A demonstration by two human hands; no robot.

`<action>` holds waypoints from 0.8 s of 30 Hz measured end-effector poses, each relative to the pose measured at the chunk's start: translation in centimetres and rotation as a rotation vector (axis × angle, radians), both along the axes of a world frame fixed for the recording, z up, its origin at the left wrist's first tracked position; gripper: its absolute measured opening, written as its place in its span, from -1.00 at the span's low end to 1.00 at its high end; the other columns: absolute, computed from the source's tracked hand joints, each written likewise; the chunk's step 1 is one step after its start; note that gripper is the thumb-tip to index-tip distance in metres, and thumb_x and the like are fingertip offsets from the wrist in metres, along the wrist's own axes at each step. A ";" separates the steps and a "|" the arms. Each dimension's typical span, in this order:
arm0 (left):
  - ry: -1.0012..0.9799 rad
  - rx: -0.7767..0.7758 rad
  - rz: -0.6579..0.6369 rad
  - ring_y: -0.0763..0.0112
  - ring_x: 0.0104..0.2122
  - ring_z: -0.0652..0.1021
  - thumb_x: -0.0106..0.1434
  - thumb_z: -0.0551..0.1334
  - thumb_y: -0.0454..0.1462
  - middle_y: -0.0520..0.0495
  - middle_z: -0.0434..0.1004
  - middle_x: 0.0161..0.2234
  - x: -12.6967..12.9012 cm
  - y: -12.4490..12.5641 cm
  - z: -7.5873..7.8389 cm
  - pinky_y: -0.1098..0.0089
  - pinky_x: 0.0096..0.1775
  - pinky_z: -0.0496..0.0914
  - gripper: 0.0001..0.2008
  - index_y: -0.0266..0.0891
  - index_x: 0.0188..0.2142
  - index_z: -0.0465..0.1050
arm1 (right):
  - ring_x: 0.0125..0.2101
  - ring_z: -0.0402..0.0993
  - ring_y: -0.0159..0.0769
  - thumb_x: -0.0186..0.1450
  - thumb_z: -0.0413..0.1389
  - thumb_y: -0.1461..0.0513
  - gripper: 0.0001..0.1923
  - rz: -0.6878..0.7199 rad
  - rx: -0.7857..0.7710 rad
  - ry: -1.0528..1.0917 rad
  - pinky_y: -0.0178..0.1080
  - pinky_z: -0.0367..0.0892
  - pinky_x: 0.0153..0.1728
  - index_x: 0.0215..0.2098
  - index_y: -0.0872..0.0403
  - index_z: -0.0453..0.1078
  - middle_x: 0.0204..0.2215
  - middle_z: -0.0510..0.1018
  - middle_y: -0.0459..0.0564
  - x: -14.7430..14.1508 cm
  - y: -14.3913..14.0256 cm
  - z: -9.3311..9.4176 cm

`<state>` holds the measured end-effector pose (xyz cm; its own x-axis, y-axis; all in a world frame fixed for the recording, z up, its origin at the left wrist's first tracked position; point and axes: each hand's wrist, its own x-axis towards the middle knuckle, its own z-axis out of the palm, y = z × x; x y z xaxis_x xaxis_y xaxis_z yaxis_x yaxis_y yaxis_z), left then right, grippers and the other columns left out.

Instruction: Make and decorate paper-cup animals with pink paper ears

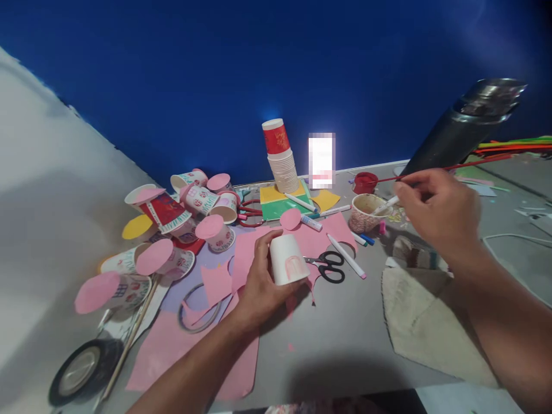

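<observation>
While the left grip (262, 278) wraps a white cup (283, 257), the right grip (442, 210) pinches a red stick (387, 180)

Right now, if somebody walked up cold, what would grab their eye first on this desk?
Probably the tall, tilted stack of paper cups, topped by a red one, against the dark blue wall. Next might come the decorated paper cups with pink paper discs at the left, then the white paper cup with its pinkish arch, held near the center in the left hand.
</observation>
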<state>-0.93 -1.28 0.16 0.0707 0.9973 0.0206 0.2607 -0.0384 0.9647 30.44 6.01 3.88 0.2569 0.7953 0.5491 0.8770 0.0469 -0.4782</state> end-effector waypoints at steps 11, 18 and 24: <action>-0.399 -0.132 -0.183 -0.02 0.09 0.51 -0.21 0.64 0.08 -0.19 0.45 0.15 0.5 -0.6 -0.2 0.09 0.08 0.45 0.03 -0.03 0.21 0.29 | 0.23 0.44 0.17 0.02 0.50 -0.05 0.15 0.977 -0.364 0.190 0.16 0.45 0.15 0.46 -0.11 0.11 0.32 0.43 0.20 -7.3 -4.8 -1.6; -0.307 -0.069 -0.327 -0.13 0.26 0.40 -0.05 0.62 -0.06 -0.27 0.28 0.32 -0.2 -0.6 -0.1 0.00 0.23 0.37 0.03 -0.03 0.34 0.18 | 0.09 0.54 0.01 0.12 0.43 0.05 -0.17 1.010 -0.520 0.289 0.03 0.54 0.06 0.31 -0.04 0.31 0.18 0.51 0.17 -8.2 -5.1 -1.9; -0.164 -0.037 -0.338 -0.02 0.23 0.46 0.12 0.50 -0.25 -0.19 0.26 0.34 -0.8 -0.3 0.8 0.06 0.23 0.41 -0.22 0.01 0.29 0.28 | 0.08 0.56 0.04 0.01 0.49 0.05 -0.07 0.983 -0.464 0.177 0.00 0.54 -0.03 0.31 -0.07 0.34 0.19 0.55 0.14 -7.0 -4.2 -1.3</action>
<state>-1.77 -1.59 0.97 0.3947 0.9185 0.0229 0.0817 -0.0599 0.9949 23.49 1.79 2.63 -0.5557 0.8155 0.1615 0.4730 0.4700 -0.7452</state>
